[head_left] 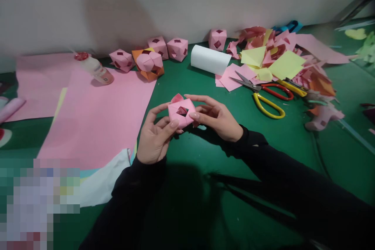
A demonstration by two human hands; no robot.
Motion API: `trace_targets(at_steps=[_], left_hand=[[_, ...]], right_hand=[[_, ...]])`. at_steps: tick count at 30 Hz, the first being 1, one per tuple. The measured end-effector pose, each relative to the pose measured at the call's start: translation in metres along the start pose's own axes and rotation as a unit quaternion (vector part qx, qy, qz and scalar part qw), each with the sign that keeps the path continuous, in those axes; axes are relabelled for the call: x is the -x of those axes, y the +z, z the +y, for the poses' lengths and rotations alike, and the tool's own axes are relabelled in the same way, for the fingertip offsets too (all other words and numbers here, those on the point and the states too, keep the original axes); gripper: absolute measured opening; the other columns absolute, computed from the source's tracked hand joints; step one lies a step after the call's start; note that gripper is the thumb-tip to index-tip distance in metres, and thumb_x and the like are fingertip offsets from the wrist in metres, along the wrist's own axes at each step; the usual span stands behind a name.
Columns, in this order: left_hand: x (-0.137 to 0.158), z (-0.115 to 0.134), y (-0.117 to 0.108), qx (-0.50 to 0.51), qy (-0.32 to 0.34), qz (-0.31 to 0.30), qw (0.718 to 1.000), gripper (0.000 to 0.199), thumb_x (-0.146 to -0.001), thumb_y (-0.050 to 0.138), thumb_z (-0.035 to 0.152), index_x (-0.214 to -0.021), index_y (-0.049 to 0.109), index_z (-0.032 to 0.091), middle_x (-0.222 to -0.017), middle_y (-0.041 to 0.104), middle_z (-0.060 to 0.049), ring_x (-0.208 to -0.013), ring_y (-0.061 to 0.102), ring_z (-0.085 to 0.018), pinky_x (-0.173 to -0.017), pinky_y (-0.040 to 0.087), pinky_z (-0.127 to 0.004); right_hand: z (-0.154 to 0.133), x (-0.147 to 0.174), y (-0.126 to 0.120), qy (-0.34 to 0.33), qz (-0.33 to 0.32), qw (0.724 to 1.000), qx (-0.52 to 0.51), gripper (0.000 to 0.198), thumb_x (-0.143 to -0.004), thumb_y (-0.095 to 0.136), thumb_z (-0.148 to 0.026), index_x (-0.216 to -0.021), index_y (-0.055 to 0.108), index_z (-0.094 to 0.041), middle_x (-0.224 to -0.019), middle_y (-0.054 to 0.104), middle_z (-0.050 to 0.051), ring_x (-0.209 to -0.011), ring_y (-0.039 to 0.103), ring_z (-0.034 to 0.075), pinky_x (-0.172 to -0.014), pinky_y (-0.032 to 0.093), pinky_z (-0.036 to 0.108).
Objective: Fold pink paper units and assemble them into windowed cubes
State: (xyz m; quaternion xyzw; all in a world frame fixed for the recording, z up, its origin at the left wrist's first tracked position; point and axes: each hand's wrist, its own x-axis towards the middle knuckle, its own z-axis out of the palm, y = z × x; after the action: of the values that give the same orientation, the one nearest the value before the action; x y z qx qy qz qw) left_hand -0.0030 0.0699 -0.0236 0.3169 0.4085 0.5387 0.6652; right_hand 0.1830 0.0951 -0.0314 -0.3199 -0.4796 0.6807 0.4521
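Between my two hands is a pink folded-paper cube (pixel 175 106) with a diamond-shaped gap in its face and a flap standing up at the top. My left hand (pixel 156 133) grips its left side, thumb on the lower front. From the right, my right hand (pixel 218 117) pinches the edge with thumb and fingers. Beyond them stand several finished-looking pink paper cubes (pixel 177 49), one of them joined with orange paper (pixel 149 64). A white paper roll (pixel 209 59) lies behind my right hand.
Scissors (pixel 259 90) with red and yellow handles lie at right, before a heap of paper scraps (pixel 275 52). A pink glue gun (pixel 320 117) is further right. At left, a bottle (pixel 95 70) lies on large pink sheets (pixel 108 113). A wall (pixel 187 4) bounds the green table (pixel 234 160).
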Motion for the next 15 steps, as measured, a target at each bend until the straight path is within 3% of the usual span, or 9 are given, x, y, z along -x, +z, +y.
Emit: trace_targets(at_steps=[15], left_hand=[[0.0000, 0.0018, 0.0009, -0.004, -0.013, 0.003, 1.000, 0.059, -0.060, 0.093, 0.027, -0.108, 0.060, 0.023, -0.082, 0.076, -0.001, -0.065, 0.065, -0.010, -0.059, 0.055, -0.019]], right_hand=[[-0.0018, -0.0008, -0.0004, 0.010, -0.004, 1.000, -0.010, 0.047, -0.079, 0.080, -0.024, -0.123, 0.062, -0.021, -0.072, 0.067, -0.005, -0.065, 0.061, 0.009, -0.067, 0.055, 0.025]])
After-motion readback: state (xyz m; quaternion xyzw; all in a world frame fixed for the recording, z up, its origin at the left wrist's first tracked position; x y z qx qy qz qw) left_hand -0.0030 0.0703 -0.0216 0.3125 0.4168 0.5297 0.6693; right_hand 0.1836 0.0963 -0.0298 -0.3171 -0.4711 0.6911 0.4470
